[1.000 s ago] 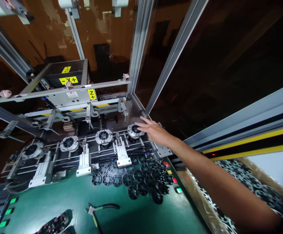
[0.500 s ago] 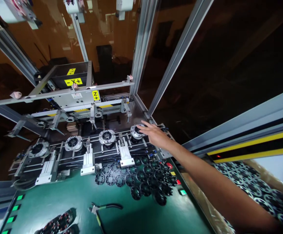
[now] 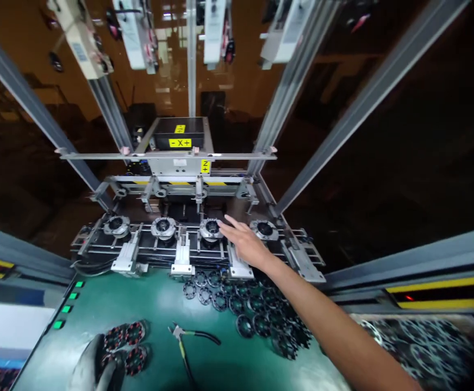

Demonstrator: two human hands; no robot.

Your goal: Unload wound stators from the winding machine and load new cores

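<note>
Your right hand (image 3: 243, 243) reaches forward over the row of metal fixtures, fingers stretched out and loosely spread, not closed around anything. Its fingertips lie at the right edge of the third round holder (image 3: 211, 232) from the left, a pale metal ring with a dark centre; whether they touch it, you cannot tell from this angle. Three like holders stand in the same row, two to the left and the fourth holder (image 3: 264, 229) just to the right of your hand.

Your left hand (image 3: 87, 366), which looks covered by a pale glove, is low at the left of the green bench (image 3: 159, 304), beside the red-spotted dark rings (image 3: 135, 331). Blur and overlap hide whether it grips one.

Between those rings and the pile of black rings (image 3: 275, 320) lie the pliers (image 3: 179, 332), handles apart. The pile spreads beneath your right forearm, near the fixtures. Green lit buttons (image 3: 66, 309) line the bench's left edge; beyond its right edge, grey rings (image 3: 441, 339) lie heaped.
</note>
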